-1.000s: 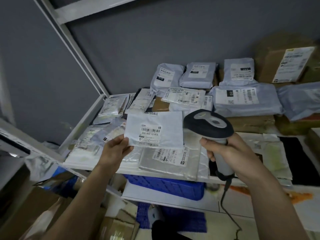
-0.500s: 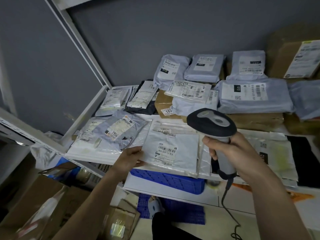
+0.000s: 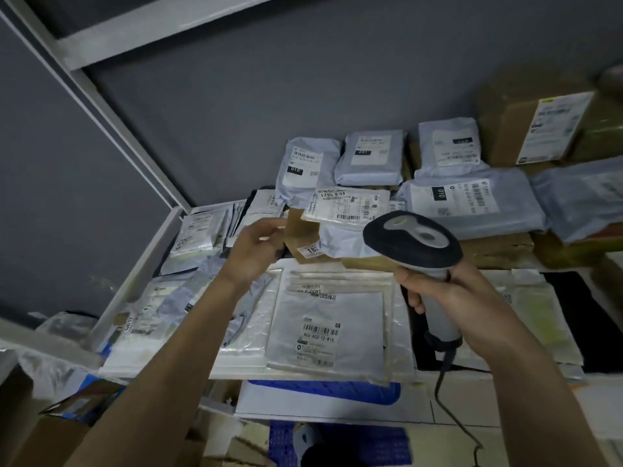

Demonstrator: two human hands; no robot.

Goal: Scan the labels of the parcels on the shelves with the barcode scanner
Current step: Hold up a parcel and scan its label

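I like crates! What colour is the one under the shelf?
Blue crate, best in the head view.

The barcode scanner [image 3: 413, 239] is showing a black head and pale grey handle; grey parcels [image 3: 369, 161] are wearing white black-barred labels [image 3: 320, 332]; a crate [image 3: 323, 392] is showing blue.

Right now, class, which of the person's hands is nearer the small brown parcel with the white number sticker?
Left. The left hand reaches beside the brown parcel; the right hand grips the barcode scanner further right.
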